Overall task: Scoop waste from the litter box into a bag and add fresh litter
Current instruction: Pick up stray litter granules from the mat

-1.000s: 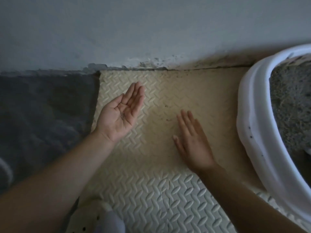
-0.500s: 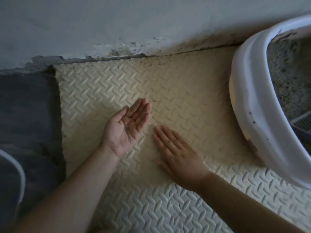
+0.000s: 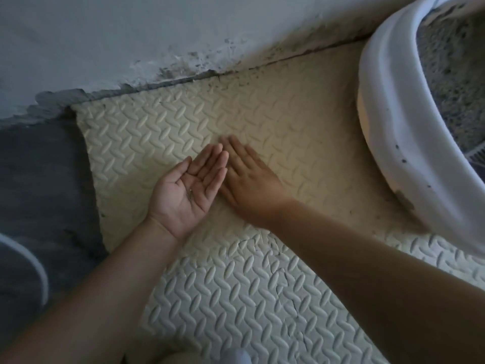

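We hold our left hand [image 3: 187, 191] palm up just above the cream foam mat [image 3: 236, 298], slightly cupped. Its fingers [image 3: 210, 164] are straight and pressed together, with the thumb out to the side. A few dark grains [image 3: 190, 197] lie in the hollow of the palm.

Our right hand [image 3: 252, 185] lies palm down and flat on the mat. Its fingers [image 3: 236, 151] are also straight and close together, and its inner edge touches the outer side of the left hand. Neither hand grips anything.

The litter box [image 3: 393, 127], white with a broad rounded rim, stands on the mat at the upper right, well apart from both hands. The grey litter [image 3: 451, 82] inside it shows only in part, and dark specks dot its outer wall.

More dark specks [image 3: 236, 80] are scattered on the mat along the foot of the pale wall [image 3: 131, 30], where the paint is chipped and stained. Dark floor [image 3: 39, 166] lies to the left of the mat.
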Action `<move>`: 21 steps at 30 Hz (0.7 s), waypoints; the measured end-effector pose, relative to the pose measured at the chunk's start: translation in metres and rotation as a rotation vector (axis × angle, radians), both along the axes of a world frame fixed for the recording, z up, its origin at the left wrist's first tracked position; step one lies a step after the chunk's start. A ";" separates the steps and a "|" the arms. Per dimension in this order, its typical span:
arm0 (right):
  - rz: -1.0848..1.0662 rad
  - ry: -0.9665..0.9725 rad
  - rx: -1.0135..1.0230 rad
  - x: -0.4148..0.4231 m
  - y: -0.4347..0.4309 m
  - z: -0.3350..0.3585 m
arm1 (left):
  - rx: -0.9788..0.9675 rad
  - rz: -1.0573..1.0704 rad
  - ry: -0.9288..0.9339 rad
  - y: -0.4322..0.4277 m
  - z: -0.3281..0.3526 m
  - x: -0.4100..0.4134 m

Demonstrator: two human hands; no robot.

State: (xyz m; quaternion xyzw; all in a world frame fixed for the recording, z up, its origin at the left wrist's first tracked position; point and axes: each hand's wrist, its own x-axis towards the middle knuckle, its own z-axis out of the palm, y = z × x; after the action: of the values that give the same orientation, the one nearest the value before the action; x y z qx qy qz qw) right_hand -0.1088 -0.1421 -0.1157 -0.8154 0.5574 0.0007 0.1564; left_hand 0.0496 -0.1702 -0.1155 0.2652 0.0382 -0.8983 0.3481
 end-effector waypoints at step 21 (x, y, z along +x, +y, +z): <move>-0.121 0.081 0.100 -0.028 -0.030 0.004 | -0.022 0.020 -0.050 0.001 0.010 0.015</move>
State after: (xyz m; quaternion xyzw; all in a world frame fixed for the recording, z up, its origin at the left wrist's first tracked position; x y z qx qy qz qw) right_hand -0.1364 -0.1725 -0.1118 -0.7708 0.6108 0.0520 0.1738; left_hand 0.0649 -0.1695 -0.1051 0.2836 0.0224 -0.8882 0.3608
